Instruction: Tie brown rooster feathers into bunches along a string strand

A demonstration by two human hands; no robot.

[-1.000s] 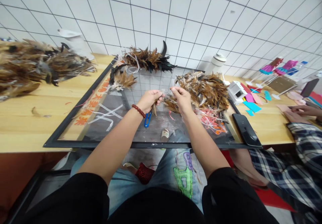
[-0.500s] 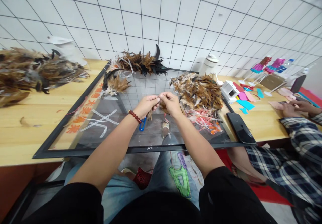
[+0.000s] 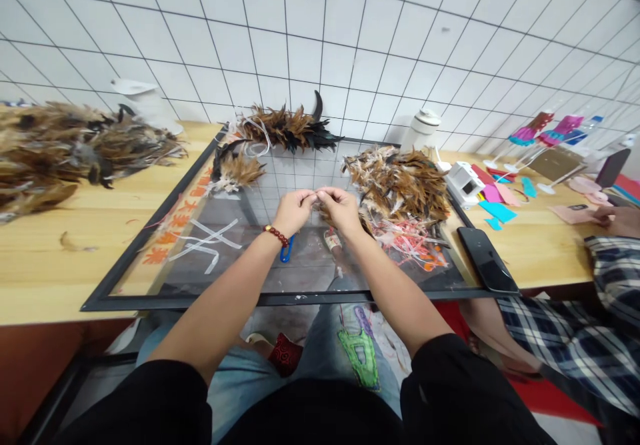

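Note:
My left hand and my right hand meet fingertip to fingertip above the dark-framed glass panel. Both are closed in a pinch. Brown feather parts show just under the fingers of my right hand; what lies between the left fingertips is too small to make out. Below my left wrist, partly covered by it, lies a blue-handled tool. Right of my hands is a heap of brown feathers, with pink and white strips in front of it.
White strips lie crossed on the glass at left. Feather bunches sit at the back, more feathers on the wooden table's left. A phone, white device and bottle stand right. A co-worker's hand handles pink pieces.
The view has shifted slightly, so everything sits a little further right. Brown feathers that hung below my left hand no longer show there. My hands remain pinched together.

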